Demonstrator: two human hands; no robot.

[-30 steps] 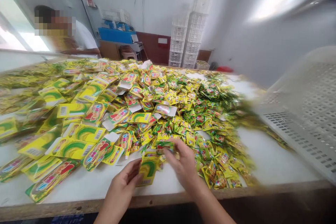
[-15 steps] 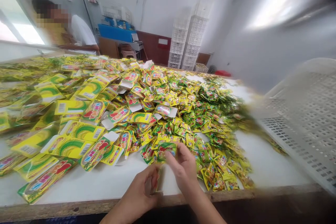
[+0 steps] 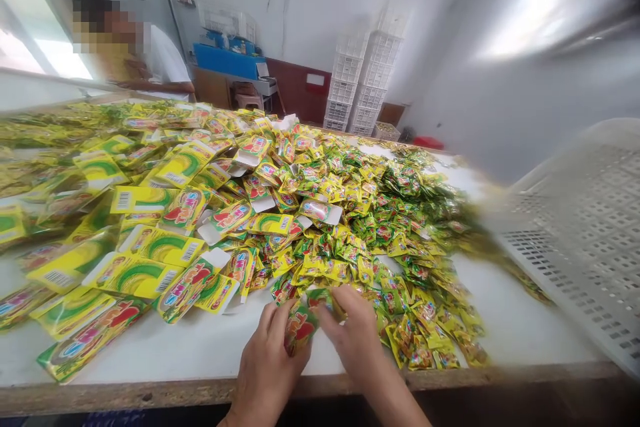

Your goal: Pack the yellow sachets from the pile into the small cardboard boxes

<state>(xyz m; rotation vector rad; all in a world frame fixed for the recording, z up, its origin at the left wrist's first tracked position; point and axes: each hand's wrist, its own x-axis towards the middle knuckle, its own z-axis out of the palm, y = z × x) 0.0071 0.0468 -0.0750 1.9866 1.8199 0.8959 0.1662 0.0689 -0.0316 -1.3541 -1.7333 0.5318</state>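
My left hand (image 3: 267,363) is closed around a small yellow and green carton (image 3: 299,328) near the table's front edge. My right hand (image 3: 353,333) pinches a bunch of small green and yellow sachets (image 3: 320,297) at the carton's open top. A large heap of the same sachets (image 3: 380,227) spreads out just behind and right of my hands. Flat and folded yellow cartons (image 3: 150,247) lie in a pile to the left.
The white table (image 3: 200,347) has a wooden front edge. A white perforated plastic crate (image 3: 580,233) stands at the right. Another person (image 3: 130,53) is at the far left end. Stacked white crates (image 3: 360,80) and a blue machine (image 3: 225,60) stand by the back wall.
My left hand has turned the carton from flat on the table to upright in its grip. My right hand has picked up sachets and brought them to the carton's opening.
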